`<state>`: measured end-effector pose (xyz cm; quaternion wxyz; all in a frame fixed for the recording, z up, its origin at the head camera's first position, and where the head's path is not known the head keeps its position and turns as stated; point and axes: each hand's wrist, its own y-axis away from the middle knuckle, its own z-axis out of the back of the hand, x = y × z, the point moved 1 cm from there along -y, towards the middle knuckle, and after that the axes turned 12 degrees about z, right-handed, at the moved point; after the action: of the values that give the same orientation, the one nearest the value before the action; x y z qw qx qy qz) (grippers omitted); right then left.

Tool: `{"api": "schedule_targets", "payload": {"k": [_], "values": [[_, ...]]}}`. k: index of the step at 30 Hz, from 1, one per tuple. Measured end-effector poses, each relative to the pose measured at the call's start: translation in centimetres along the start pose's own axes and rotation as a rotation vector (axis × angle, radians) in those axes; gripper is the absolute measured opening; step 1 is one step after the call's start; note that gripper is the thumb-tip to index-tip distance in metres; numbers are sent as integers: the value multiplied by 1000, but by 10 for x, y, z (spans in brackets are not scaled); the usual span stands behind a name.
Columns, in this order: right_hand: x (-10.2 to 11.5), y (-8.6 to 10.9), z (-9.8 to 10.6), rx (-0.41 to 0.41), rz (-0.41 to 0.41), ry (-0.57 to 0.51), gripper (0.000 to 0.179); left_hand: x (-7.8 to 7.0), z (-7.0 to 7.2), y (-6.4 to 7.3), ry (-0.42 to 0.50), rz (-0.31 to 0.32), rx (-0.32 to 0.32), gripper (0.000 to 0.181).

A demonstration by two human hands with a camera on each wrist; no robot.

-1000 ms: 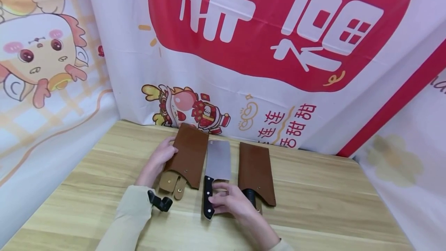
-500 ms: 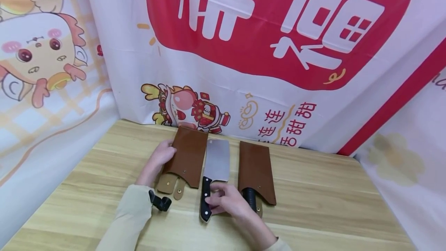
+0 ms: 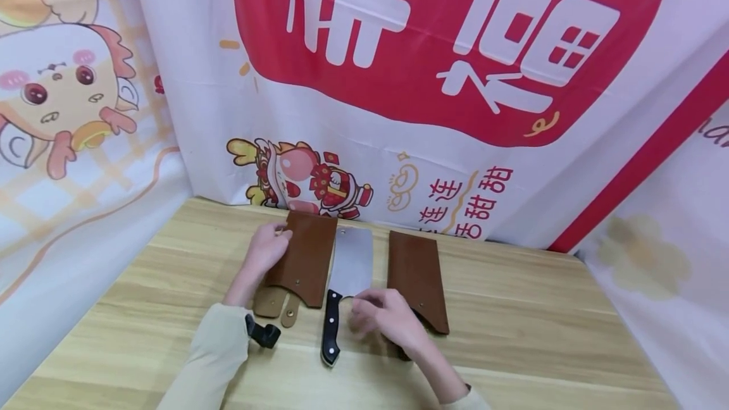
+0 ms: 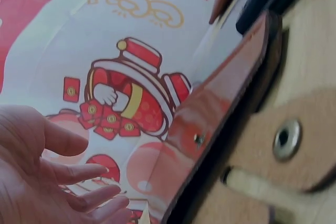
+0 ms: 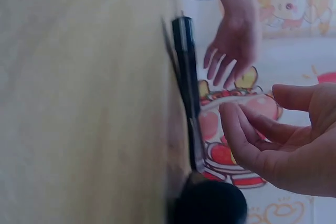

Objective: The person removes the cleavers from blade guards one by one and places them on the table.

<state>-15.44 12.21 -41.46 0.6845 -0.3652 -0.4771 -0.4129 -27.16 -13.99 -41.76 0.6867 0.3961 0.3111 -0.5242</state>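
Note:
A cleaver (image 3: 350,264) lies flat on the table, blade toward the back and black riveted handle (image 3: 330,328) toward the person. To its left is a brown leather knife sheath (image 3: 310,255), its two tan straps (image 3: 290,312) hanging loose at the near end. My left hand (image 3: 267,248) hovers at that sheath's left edge; the left wrist view shows its fingers relaxed and holding nothing. Just right of the handle, my right hand (image 3: 393,318) is raised over the table with loosely bent fingers, empty in the right wrist view, its thumb and fingertips apart.
On the right lies a second brown leather sheath (image 3: 416,271) with a dark handle at its near end, partly hidden by the right hand. The wooden table (image 3: 529,315) meets printed cloth hangings (image 3: 364,106) at the back and sides.
My right hand has let go of the cleaver handle and moved up and to the right. The left hand has eased off the left sheath, which lies slightly nearer the person.

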Motion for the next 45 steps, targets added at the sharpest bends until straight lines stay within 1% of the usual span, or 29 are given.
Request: {"api": "schedule_targets", "payload": {"k": [5, 9, 12, 13, 17, 23, 30, 32, 36, 38, 40, 45], "values": [[6, -1, 15, -47, -15, -54, 34, -9, -9, 7, 22, -22, 46, 48], [10, 0, 28, -67, -2, -53, 34, -16, -18, 13, 14, -40, 86, 48], [11, 1, 37, -67, 6, -49, 34, -19, -25, 18, 2, -60, 103, 47], [11, 1, 40, -69, 0, -49, 34, -20, -28, 20, 3, -62, 110, 47], [12, 3, 51, -82, -16, -65, 31, -25, -41, 29, 2, -108, 124, 46], [14, 8, 69, -66, -30, -97, 34, -34, -63, 40, 2, -162, 182, 44], [12, 15, 87, -50, -64, -55, 37, -36, -78, 53, -3, -191, 215, 42], [11, 18, 92, -51, -71, -49, 38, -37, -84, 57, -15, -220, 231, 41], [8, 22, 102, -48, -86, -47, 38, -39, -96, 67, -26, -257, 284, 41], [7, 25, 106, -45, -93, -49, 38, -40, -102, 71, -26, -256, 313, 43], [5, 28, 110, -45, -99, -54, 38, -41, -107, 75, -15, -241, 344, 45], [2, 31, 116, -35, -121, -52, 39, -41, -117, 81, -29, -255, 379, 47]]}}
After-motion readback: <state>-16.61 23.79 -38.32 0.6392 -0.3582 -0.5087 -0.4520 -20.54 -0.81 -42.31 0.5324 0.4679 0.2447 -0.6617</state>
